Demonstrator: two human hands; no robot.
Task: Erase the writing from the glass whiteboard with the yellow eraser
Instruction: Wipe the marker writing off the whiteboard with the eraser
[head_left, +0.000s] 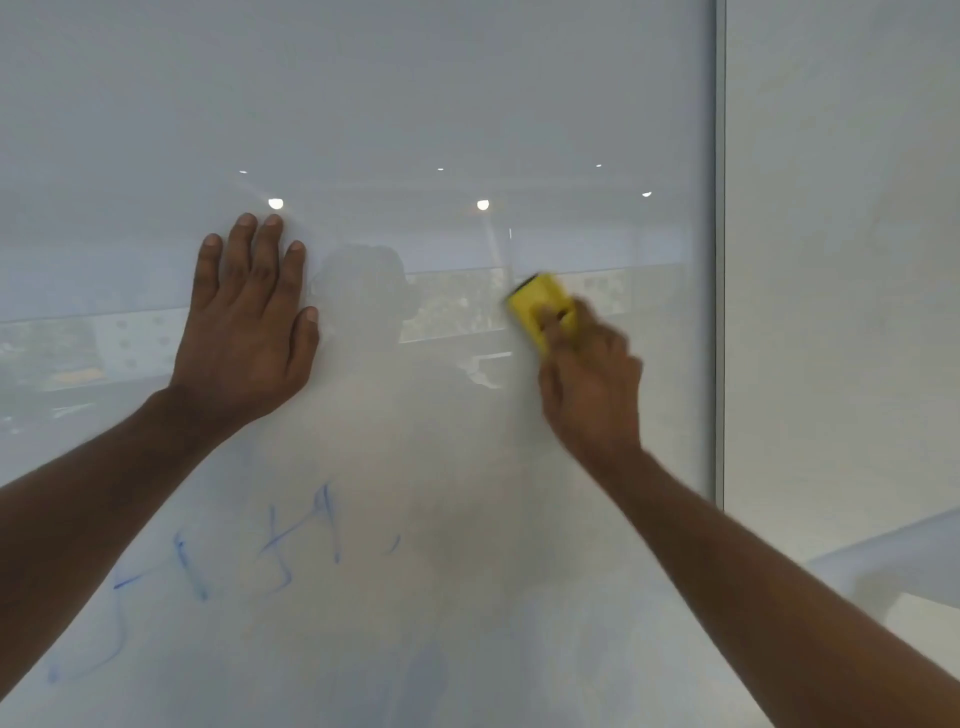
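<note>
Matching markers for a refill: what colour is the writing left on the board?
Blue writing, faint and partly smeared; head view.

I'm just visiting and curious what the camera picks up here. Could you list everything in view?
glass whiteboard: one, pale grey-white and glossy, fills most of the view
blue writing: a few faint strokes, blue, lower left of the board
yellow eraser: one, yellow with a dark edge, right of centre against the board
board edge: one, grey vertical strip, at the right
wall: one, off-white, far right
left hand: one, flat on the board, fingers spread
right hand: one, blurred, gripping the eraser
</note>
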